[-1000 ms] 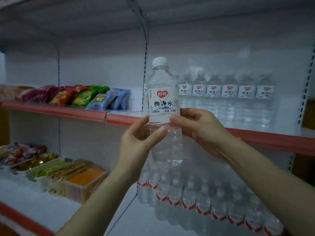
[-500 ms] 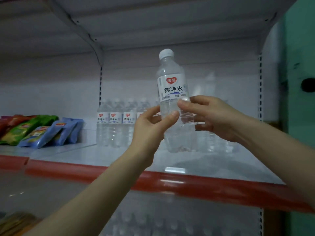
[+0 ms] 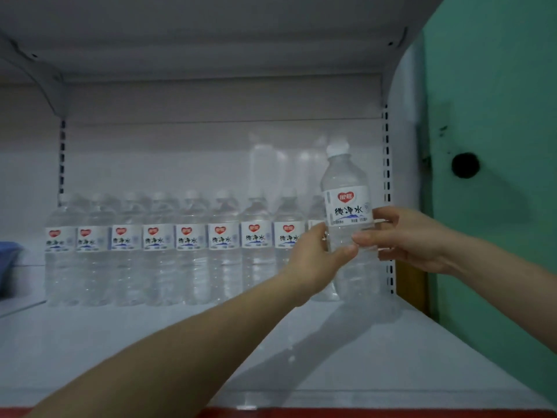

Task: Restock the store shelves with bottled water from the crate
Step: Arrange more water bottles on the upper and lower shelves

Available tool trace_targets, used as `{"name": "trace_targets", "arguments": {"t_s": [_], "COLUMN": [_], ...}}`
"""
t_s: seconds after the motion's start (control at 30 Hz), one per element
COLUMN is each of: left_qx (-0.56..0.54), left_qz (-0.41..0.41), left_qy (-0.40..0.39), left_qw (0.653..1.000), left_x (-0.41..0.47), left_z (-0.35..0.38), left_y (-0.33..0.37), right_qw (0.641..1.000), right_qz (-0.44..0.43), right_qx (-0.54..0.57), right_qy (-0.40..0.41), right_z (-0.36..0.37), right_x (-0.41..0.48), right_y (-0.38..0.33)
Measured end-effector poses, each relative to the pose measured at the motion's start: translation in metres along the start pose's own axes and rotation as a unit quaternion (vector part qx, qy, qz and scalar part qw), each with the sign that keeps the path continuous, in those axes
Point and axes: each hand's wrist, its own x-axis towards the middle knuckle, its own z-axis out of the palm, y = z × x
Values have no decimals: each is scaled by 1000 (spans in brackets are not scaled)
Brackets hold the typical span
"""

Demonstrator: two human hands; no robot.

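Closing the back row: left hand (image 3: pixel 316 260) and right hand (image 3: pixel 407 239) both pinch the upright water bottle (image 3: pixel 346 203) at centre right, beside the last of the standing bottles (image 3: pixel 191 248) on the shelf (image 3: pixel 150 342). Further rows probably remain. Slotted post (image 3: pixel 386 164) and green wall (image 3: pixel 497 206) hem the right; crate unseen.

Single head cam, fwd toward shelf (image 3: pixel 156 342), close-up, approx level w/ it.

To my right rose a green wall (image 3: pixel 497 86) with a round black spot (image 3: pixel 465 165) and a few dark marks above it, an orange-brown strip (image 3: pixel 410 285) stood low along its near edge, and something blue (image 3: pixel 7 267) lay at my far left.
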Motion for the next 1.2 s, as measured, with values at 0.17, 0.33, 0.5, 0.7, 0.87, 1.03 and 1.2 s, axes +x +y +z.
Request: {"name": "trace_targets", "arguments": {"t_s": [0.17,0.33,0.5,0.7,0.87,1.03,1.2], "left_qx": [52,104,160,240,274,290,270], "left_qz": [2,-29,-74,-103,-131,-132,-150], "left_qy": [0,36,65,37,18,10,18], "left_qw": [999,994,982,965,953,948,951], "left_x": [21,35,50,69,79,84,85], "left_z": [29,46,48,52,54,53,55], "left_y": [-17,-40,-49,-56,-65,-66,-63], "right_qw": [998,997,997,999,999,997,992], "right_qz": [30,34,21,-7,-1,19,16], "right_qx": [49,66,75,15,10,-73,-111], "right_qy": [29,35,29,45,35,25,62], "right_z": [-17,-16,-21,-20,-23,-28,-20], "right_x": [18,36,53,67,79,86,82], "right_y": [38,70,90,97,100,94,89]}}
